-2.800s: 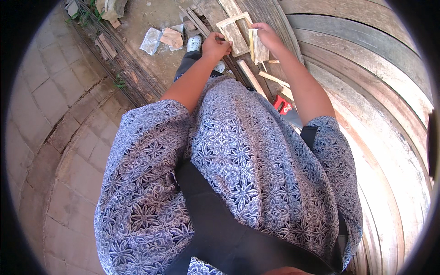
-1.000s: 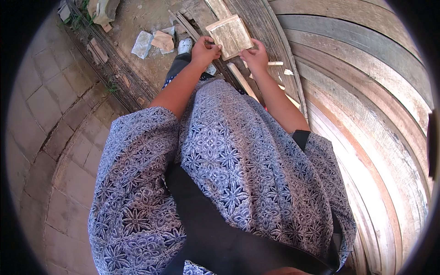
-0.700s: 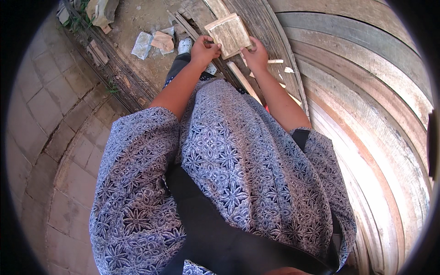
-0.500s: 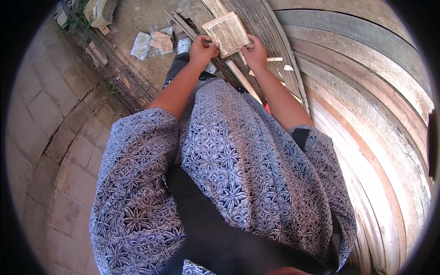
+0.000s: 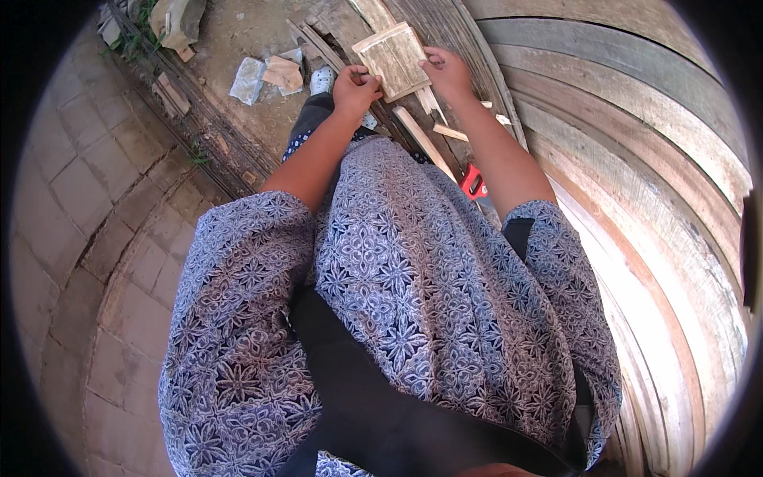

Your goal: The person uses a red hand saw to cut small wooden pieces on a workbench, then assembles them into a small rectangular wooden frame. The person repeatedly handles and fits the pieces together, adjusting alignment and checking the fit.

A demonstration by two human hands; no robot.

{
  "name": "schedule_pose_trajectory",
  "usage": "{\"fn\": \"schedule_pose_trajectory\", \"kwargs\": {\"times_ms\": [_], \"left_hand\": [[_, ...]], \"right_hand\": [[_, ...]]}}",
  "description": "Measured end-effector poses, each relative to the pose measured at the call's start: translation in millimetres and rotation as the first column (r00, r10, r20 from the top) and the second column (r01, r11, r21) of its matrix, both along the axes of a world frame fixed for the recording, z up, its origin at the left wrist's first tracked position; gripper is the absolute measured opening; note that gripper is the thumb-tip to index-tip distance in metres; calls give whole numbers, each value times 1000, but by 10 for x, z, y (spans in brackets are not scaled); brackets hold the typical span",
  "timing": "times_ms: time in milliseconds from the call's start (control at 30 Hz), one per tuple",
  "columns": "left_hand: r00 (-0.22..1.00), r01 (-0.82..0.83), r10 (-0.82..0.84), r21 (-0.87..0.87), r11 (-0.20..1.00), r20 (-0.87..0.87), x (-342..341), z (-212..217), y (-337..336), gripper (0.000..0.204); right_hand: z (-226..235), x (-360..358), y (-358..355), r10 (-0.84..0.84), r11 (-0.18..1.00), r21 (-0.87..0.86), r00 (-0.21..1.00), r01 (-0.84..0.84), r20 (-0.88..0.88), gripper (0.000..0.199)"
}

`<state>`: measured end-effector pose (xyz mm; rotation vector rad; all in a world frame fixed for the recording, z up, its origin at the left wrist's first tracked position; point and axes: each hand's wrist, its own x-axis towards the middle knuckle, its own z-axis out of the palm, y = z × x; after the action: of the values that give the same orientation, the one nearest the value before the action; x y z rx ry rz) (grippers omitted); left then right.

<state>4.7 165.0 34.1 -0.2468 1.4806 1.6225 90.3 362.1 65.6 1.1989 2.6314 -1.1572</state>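
Note:
A small square wooden panel (image 5: 392, 63) with raised strips along its edges lies at the top middle, tilted a little. At its lower left edge, my left hand (image 5: 355, 91) is closed, thumb and fingers pinching the rim. My right hand (image 5: 447, 73) grips the right edge, thumb and forefinger on the side, the other fingers curled and partly hidden. Below the panel a pale wooden stick (image 5: 425, 139) slants towards my lap. Close to my right forearm lies a red tool handle (image 5: 474, 183); the rest of that tool is mostly hidden.
Long weathered planks (image 5: 620, 119) stand along the right side. Under the panel is a worn board (image 5: 457, 48) with loose wood slivers (image 5: 451, 132). Left of my foot lie wood scraps (image 5: 283, 73) and a crumpled clear wrapper (image 5: 248, 79). Paving blocks (image 5: 103, 191) cover the left.
My right hand has slid up along the panel's right edge and moved slightly outward. The panel has barely shifted. More of the red handle shows beside my right forearm.

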Motion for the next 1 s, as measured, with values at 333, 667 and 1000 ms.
{"fn": "schedule_pose_trajectory", "kwargs": {"times_ms": [333,667,1000], "left_hand": [[1000,-22,21,38,999,15,-7,15,-51,31],[1000,-20,20,94,995,7,-20,-14,-98,30],[1000,-19,20,99,995,-2,-5,-21,-108,29]], "right_hand": [[24,-27,57,47,999,-30,998,-46,47,36],[76,-29,54,62,997,-36,998,-62,8,35],[179,-66,-137,5,996,93,1000,-5,1,29]]}}
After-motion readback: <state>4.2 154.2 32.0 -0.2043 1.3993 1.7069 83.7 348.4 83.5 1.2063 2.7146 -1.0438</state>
